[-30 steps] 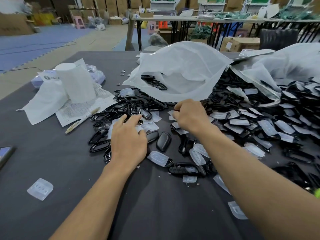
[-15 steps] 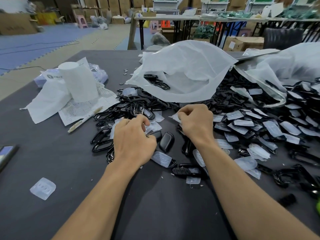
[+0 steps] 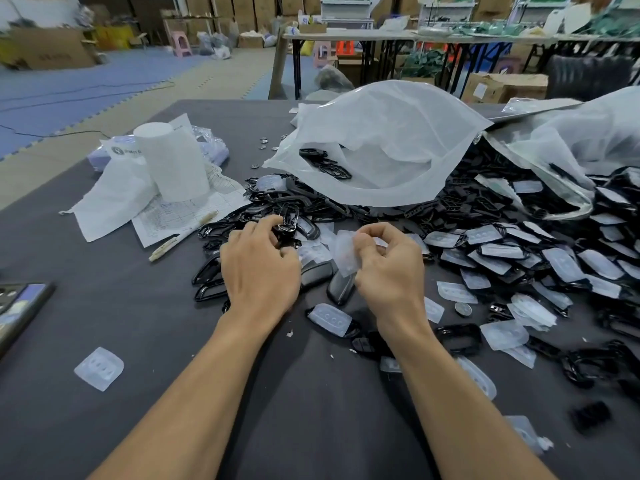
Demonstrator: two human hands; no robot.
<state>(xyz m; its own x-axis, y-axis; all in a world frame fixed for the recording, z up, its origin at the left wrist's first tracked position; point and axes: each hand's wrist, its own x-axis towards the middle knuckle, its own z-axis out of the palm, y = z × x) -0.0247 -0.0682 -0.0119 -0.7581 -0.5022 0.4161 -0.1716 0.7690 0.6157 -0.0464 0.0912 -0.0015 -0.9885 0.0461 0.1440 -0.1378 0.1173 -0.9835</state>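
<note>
A heap of black plastic key-fob frames (image 3: pixel 263 209) and clear rubber button pads (image 3: pixel 561 265) covers the dark grey table (image 3: pixel 138 323). My left hand (image 3: pixel 259 268) curls its fingers round a black frame piece (image 3: pixel 287 226) at the near edge of the heap. My right hand (image 3: pixel 391 271) pinches a clear button pad (image 3: pixel 346 251) between thumb and fingers, just right of the left hand. Two black fob shells (image 3: pixel 341 287) lie on the table under and between the hands.
A big white plastic bag (image 3: pixel 381 150) with black frames inside lies behind the hands; a second bag (image 3: pixel 588 140) sits at the right. A paper roll (image 3: pixel 173 161), printed sheets and a pen (image 3: pixel 183 233) lie at the left. A phone (image 3: pixel 20 303) and a loose pad (image 3: pixel 98 367) are near left.
Both hands have drawn back toward me from the heap. The right hand has lifted a clear pad off the pile, and the left hand has closed on a black frame piece.
</note>
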